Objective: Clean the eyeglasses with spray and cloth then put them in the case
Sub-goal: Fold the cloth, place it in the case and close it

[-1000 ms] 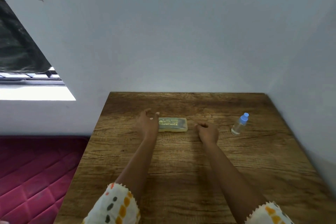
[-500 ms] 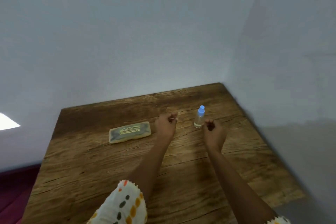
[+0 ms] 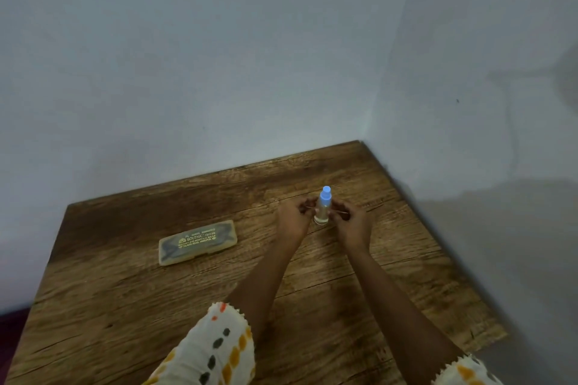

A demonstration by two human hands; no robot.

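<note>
Scanning order: left edge to right edge of the head view.
Table (image 3: 131, 306): wooden top set into a wall corner; it carries every item listed below.
Case (image 3: 197, 242): flat, closed, printed lid upward, lying well apart from both hands on their left. Judged to be parked out of the working zone until the final step.
Left hand (image 3: 292, 219): just left of the bottle, fingers curled inward, thumb and forefinger pressed together on a thin wire-like piece that runs toward the bottle.
Spray bottle (image 3: 322, 210): upright on the table between the two hands, blue cap on, clear body. Whether either hand touches it cannot be told.
Right hand (image 3: 352, 223): just right of the bottle, fingers curled, pinching the other end of a thin pale strand.
Eyeglasses (image 3: 339, 211): only fine lines between the fingers are visible, on both sides of the bottle; judged to be a thin frame held at its two ends. Lenses too small to confirm.
Holding rationale: a two-ended pinch keeps fingertips off the lens area and presents the frame close to the nozzle, ready for spraying.
Cloth: not visible in this view.
Task stage: judged early; cap not yet off, spray not yet applied.
Risk: crowded hands could tip the narrow bottle.
</note>
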